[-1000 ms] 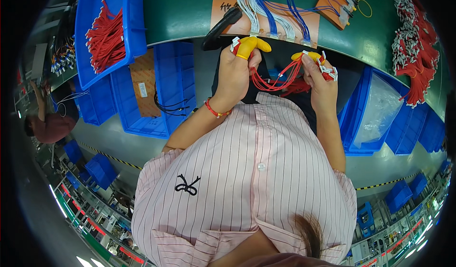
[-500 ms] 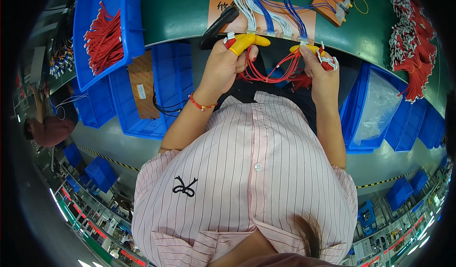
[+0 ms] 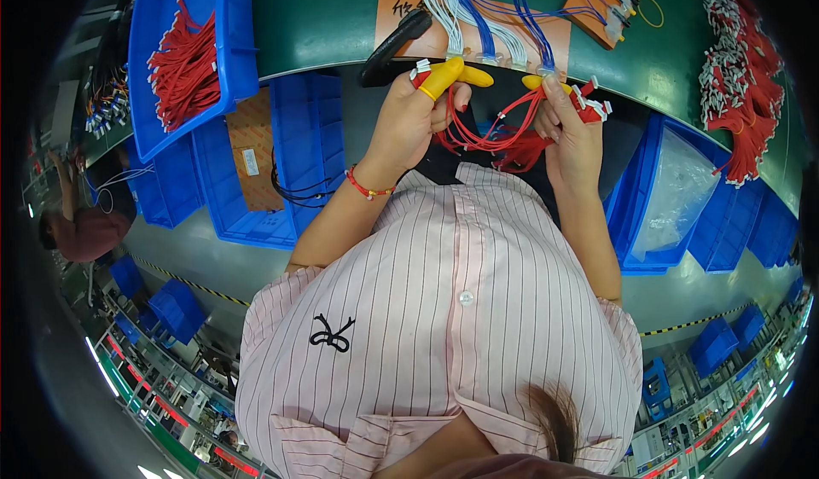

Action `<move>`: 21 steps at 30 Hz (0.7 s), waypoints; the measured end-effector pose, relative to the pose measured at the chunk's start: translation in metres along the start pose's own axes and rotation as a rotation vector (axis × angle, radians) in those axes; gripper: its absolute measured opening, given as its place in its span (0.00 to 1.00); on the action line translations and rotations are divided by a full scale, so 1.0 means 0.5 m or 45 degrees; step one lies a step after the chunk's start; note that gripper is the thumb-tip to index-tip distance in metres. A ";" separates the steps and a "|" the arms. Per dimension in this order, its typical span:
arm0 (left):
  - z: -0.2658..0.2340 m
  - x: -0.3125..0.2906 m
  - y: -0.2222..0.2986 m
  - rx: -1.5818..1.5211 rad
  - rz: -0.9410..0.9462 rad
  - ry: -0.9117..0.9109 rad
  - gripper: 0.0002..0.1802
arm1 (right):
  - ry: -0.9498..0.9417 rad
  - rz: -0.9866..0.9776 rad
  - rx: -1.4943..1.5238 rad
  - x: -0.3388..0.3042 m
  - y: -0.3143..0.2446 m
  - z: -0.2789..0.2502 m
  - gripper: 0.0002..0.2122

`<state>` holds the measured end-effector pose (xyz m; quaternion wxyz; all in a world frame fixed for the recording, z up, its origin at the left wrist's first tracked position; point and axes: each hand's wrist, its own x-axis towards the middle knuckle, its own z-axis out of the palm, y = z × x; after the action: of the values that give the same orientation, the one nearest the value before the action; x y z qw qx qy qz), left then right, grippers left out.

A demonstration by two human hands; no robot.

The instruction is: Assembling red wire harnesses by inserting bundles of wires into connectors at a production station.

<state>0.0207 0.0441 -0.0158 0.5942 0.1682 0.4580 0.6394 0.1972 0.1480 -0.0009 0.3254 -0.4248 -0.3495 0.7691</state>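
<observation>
My left hand [image 3: 413, 114], with yellow finger covers, is closed on red wires [image 3: 486, 143] with white connectors at their ends. Its yellow fingertips lie by the end of a white wire bundle [image 3: 452, 31] at the table's front edge. My right hand [image 3: 570, 133] grips the other ends of the red wires; white connectors [image 3: 599, 104] stick out beside its fingers. Its thumb and fingertips are at the end of a blue wire bundle [image 3: 536, 31]. Between my hands the red wires hang in a loop below the edge. Whether the ends there are joined is hidden by my fingers.
An orange board [image 3: 392, 37] lies under the wire ends, with a black-handled tool [image 3: 399, 46] on its left. A blue bin [image 3: 239, 52] of red wires stands left. An orange block [image 3: 593, 5] sits at the back. Bundled red wires [image 3: 746, 112] hang at right; a person [image 3: 90, 232] is far left.
Both hands stay near the table edge. My right hand's lower fingers have come up against the red wires, and its held connectors have shifted slightly.
</observation>
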 end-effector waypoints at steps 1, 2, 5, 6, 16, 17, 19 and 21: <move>0.005 -0.001 -0.001 0.004 -0.008 0.007 0.16 | -0.012 0.012 -0.036 0.000 -0.007 -0.001 0.06; 0.009 -0.001 0.001 0.011 -0.011 0.014 0.16 | -0.050 0.078 -0.070 0.002 -0.017 -0.009 0.06; 0.020 -0.008 0.016 0.022 -0.038 0.073 0.17 | -0.159 0.134 -0.505 -0.009 -0.040 -0.061 0.07; 0.015 -0.008 0.016 -0.060 -0.064 0.084 0.17 | -0.172 0.117 -0.726 -0.021 -0.053 -0.067 0.07; 0.030 0.005 0.020 0.043 -0.035 0.100 0.19 | 0.210 -0.263 -0.347 -0.036 -0.064 -0.105 0.09; 0.031 0.009 0.009 0.041 0.020 0.127 0.19 | 0.177 -0.242 -0.402 -0.029 -0.050 -0.100 0.09; 0.036 0.014 -0.007 0.039 0.123 0.186 0.19 | 0.090 -0.190 -0.633 -0.026 -0.035 -0.050 0.10; 0.043 0.002 -0.006 0.002 0.126 0.104 0.17 | -0.005 -0.138 -0.560 -0.009 -0.014 -0.019 0.10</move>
<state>0.0384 0.0530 -0.0072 0.5425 0.1648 0.4737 0.6738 0.2089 0.1509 0.0031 0.2651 -0.4646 -0.5319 0.6565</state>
